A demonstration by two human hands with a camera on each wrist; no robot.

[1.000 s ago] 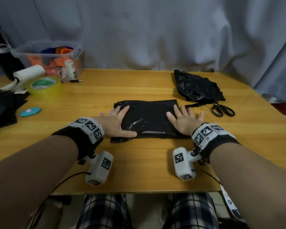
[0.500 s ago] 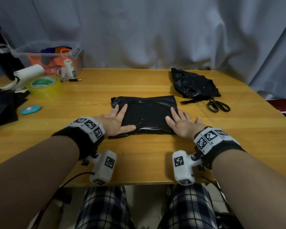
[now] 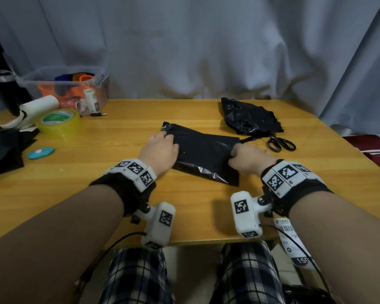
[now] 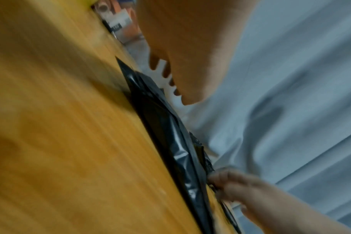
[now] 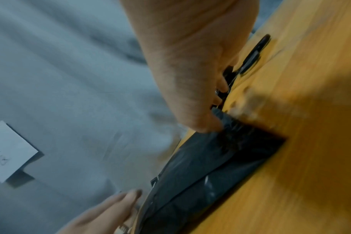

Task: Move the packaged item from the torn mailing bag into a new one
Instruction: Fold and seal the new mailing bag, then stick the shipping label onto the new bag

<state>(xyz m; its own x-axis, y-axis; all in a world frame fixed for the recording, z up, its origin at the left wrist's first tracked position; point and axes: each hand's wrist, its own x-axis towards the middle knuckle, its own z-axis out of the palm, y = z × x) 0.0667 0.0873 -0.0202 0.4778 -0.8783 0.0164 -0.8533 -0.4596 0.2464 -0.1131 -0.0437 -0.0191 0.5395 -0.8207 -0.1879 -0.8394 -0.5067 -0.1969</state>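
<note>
A flat, glossy black mailing bag (image 3: 204,154) lies at an angle in the middle of the wooden table (image 3: 86,194). My left hand (image 3: 160,148) rests on its far left end with the fingers fairly straight, as the right wrist view shows (image 5: 114,209). My right hand (image 3: 248,159) pinches the bag's right edge with curled fingers (image 5: 208,121). The torn bag (image 3: 248,117) lies crumpled and black at the back right. The packaged item is not visible.
Black scissors (image 3: 279,142) lie just right of my right hand. At the back left are a yellow tape roll (image 3: 57,121), a white roll (image 3: 40,105) and a clear bin (image 3: 64,88). A blue disc (image 3: 40,153) and black cloth (image 3: 2,150) sit at the left edge.
Both hands lay flat on the bag before. Now the bag is turned, its left end farther away. My right hand has curled onto the right edge; my left has slid to the far left end.
</note>
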